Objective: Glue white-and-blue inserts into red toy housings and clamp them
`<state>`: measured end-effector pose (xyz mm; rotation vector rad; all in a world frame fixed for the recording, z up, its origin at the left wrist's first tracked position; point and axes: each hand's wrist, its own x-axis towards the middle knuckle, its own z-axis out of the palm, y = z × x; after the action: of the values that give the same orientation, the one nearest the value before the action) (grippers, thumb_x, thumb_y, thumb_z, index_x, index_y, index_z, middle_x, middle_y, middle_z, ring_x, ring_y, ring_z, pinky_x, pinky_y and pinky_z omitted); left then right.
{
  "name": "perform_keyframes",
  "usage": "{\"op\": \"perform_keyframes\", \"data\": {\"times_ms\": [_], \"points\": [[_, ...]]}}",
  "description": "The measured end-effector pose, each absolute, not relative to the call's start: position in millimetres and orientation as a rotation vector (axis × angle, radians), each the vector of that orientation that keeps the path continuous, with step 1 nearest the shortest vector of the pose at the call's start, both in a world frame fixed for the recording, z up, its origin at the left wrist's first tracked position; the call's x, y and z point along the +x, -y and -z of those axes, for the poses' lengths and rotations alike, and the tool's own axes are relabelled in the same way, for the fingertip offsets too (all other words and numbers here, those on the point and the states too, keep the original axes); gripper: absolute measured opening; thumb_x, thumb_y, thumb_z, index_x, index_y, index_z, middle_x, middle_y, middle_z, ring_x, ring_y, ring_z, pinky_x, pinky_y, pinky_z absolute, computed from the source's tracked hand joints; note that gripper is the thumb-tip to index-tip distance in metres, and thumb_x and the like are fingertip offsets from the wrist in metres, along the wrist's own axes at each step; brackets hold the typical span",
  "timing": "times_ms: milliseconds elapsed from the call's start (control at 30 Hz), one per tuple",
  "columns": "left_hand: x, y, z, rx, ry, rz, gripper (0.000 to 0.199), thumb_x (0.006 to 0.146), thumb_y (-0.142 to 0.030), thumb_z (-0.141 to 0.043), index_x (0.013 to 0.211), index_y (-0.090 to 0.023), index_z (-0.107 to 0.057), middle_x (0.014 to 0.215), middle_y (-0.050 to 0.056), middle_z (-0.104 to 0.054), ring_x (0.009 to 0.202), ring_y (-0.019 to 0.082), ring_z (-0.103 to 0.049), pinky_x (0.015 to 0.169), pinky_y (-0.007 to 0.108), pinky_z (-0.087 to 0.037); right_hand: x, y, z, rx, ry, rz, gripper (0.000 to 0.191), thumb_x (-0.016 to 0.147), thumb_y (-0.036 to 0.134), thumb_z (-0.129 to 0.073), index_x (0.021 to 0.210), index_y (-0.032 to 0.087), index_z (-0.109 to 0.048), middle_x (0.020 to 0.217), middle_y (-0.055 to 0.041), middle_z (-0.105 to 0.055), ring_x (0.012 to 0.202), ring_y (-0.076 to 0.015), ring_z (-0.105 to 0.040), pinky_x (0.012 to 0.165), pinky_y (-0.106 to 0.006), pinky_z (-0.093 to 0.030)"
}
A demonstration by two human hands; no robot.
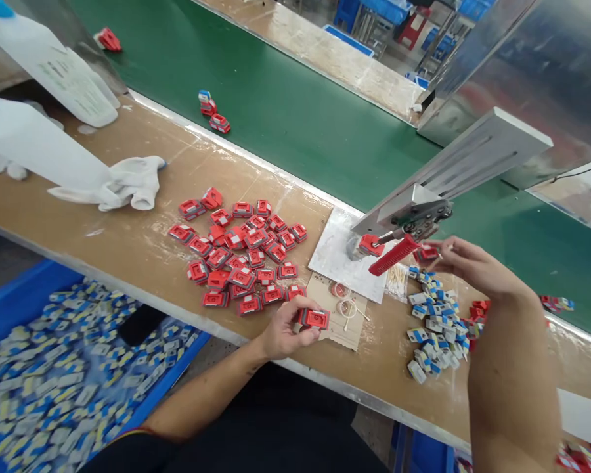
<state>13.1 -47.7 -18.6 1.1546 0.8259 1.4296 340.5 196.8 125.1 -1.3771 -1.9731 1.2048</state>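
My left hand (288, 330) grips a red and grey part (315, 318) between thumb and fingers, over the near edge of the bench. Farther right, my right hand (460, 263) is closed on another red part (426, 253), beside the red handle (396, 254) of a metal toggle clamp (418, 220). A red part (371, 245) sits under the clamp's tip on a white board (342, 246). Many red parts (243, 276) lie piled left of the board. Small round dishes (346, 308) and cotton swabs rest on cardboard (332, 328) between my hands.
Blue and white pieces (436, 325) are heaped at the right. Beyond the bench runs a green conveyor (276, 112) with a few parts on it. White bottles (49, 66) and a white glove (132, 184) stand or lie left. A blue bin (24, 289) of pieces is below.
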Motion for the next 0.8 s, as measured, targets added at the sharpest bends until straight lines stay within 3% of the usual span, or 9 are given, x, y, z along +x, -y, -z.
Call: {"op": "perform_keyframes", "data": {"times_ms": [133,267,367,433,500,567,700,800], "points": [[3,47,11,1.223,-0.498,-1.156,0.053,0.080,-0.068,-0.085,0.095,-0.020,-0.070,0.076,0.005,-0.076,0.052,0.013,-0.060,0.054,0.026,-0.052,334,-146,-148,-1.102,2.346,-1.731,0.043,0.094,0.061,-0.077,0.082,0.021,-0.073,0.124,-0.0191,-0.081,0.079,-0.0241,-0.083,0.066,-0.040,-0.073],[-5,45,2,1.239,-0.359,-0.972,0.051,0.079,-0.064,-0.088,0.096,-0.020,-0.072,0.078,0.007,-0.077,0.053,0.014,-0.061,0.054,0.026,-0.052,272,-110,-143,-0.724,2.314,-1.769,0.045,0.100,0.061,-0.070,0.080,0.021,-0.066,0.144,-0.0186,-0.074,0.107,-0.0270,-0.084,0.079,-0.041,-0.073],[-3,45,4,1.217,-0.417,-1.038,0.050,0.081,-0.064,-0.087,0.097,-0.019,-0.071,0.080,0.007,-0.077,0.056,0.014,-0.062,0.056,0.027,-0.053,254,-89,-139,-0.671,2.168,-1.708,0.045,0.102,0.060,-0.067,0.081,0.021,-0.062,0.155,-0.0174,-0.067,0.105,-0.0274,-0.085,0.075,-0.043,-0.073],[0,45,8,1.225,-0.474,-1.105,0.048,0.083,-0.061,-0.087,0.098,-0.020,-0.069,0.083,0.007,-0.077,0.059,0.014,-0.063,0.059,0.026,-0.053,258,-72,-137,-0.665,2.074,-1.646,0.039,0.104,0.053,-0.068,0.082,0.022,-0.061,0.141,-0.0149,-0.076,0.088,-0.0230,-0.085,0.066,-0.038,-0.071],[4,46,12,1.232,-0.558,-1.166,0.042,0.086,-0.054,-0.086,0.101,-0.020,-0.068,0.085,0.005,-0.076,0.063,0.014,-0.064,0.061,0.024,-0.052,262,-50,-132,-0.628,1.961,-1.515,0.029,0.104,0.043,-0.070,0.085,0.023,-0.063,0.111,-0.0081,-0.083,0.074,-0.0188,-0.082,0.058,-0.032,-0.067],[7,46,15,1.242,-0.666,-1.206,0.036,0.088,-0.048,-0.085,0.104,-0.020,-0.068,0.083,0.002,-0.073,0.063,0.012,-0.062,0.060,0.022,-0.050,257,-25,-122,-0.643,1.863,-1.284,0.017,0.104,0.034,-0.072,0.090,0.025,-0.066,0.089,-0.0024,-0.080,0.072,-0.0184,-0.080,0.060,-0.032,-0.067],[9,47,19,1.318,-0.829,-1.251,0.034,0.086,-0.044,-0.086,0.103,-0.019,-0.070,0.078,0.000,-0.069,0.060,0.011,-0.058,0.059,0.021,-0.049,228,20,-91,-0.722,1.790,-0.823,0.008,0.104,0.032,-0.070,0.097,0.028,-0.071,0.082,-0.0021,-0.074,0.085,-0.0240,-0.080,0.073,-0.042,-0.068],[10,47,20,1.312,-0.865,-1.310,0.035,0.085,-0.046,-0.086,0.101,-0.019,-0.070,0.078,0.001,-0.071,0.060,0.011,-0.060,0.058,0.022,-0.051,222,33,-68,-0.786,1.722,-0.588,0.005,0.103,0.031,-0.070,0.099,0.030,-0.073,0.081,-0.0018,-0.071,0.081,-0.0240,-0.074,0.073,-0.043,-0.062]]}}
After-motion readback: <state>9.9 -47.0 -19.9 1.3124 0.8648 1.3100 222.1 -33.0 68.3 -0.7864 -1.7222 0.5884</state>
